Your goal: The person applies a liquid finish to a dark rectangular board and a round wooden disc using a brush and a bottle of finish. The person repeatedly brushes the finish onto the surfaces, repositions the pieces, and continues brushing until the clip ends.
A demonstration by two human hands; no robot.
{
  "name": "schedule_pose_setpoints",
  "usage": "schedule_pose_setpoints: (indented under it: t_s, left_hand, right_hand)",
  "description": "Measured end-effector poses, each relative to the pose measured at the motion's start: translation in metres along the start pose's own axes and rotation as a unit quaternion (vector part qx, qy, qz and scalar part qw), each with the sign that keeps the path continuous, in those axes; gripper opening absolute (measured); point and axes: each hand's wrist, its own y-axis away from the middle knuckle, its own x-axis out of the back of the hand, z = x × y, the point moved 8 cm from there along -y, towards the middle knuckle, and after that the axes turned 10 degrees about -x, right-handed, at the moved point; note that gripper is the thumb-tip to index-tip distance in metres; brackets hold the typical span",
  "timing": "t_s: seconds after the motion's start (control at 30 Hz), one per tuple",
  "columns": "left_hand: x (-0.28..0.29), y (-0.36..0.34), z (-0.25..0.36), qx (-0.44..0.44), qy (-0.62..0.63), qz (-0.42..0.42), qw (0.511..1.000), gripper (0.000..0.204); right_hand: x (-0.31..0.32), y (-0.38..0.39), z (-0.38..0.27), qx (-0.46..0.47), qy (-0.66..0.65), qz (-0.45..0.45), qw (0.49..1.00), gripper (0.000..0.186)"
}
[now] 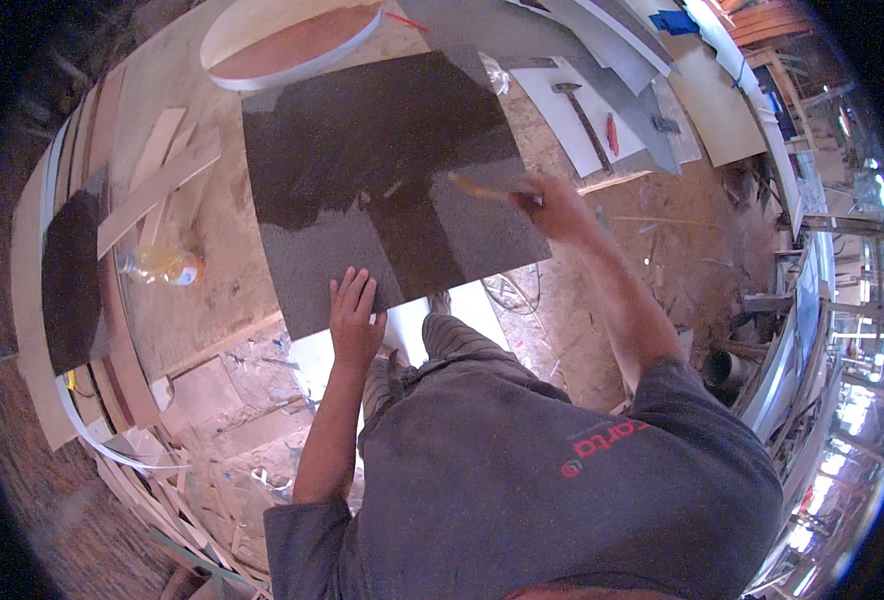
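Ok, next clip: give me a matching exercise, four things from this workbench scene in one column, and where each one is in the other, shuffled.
Things:
1. left hand
2. right hand
3. bottle of yellow liquid
4. hammer

Places:
A. lying on a white sheet at the far right
B. flat on the near edge of the dark panel
C. on its side on the board left of the panel
D. over the panel's right edge, holding a brush

Pairs: 1-B, 2-D, 3-C, 4-A

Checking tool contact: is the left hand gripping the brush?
No. The left hand lies flat on the dark panel; the right hand holds the brush.
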Motion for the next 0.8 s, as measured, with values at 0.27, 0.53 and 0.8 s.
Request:
schedule_pose_setpoints:
  t_s: [0.27,0.53,0.8]
  left_hand:
    - [-0.003,-0.003,0.007,0.005,-0.017,-0.007,1.000,0.065]
    - [-0.003,-0.001,0.005,0.020,-0.019,-0.025,0.999,0.068]
    - [-0.001,-0.003,0.006,0.005,-0.014,-0.003,1.000,0.066]
  right_hand:
    - [-0.010,-0.111,0.015,0.097,0.343,0.067,0.932,0.042]
    - [0.006,-0.132,0.014,0.053,0.310,0.041,0.949,0.040]
    - [-0.018,-0.128,0.015,0.026,0.348,0.015,0.937,0.040]
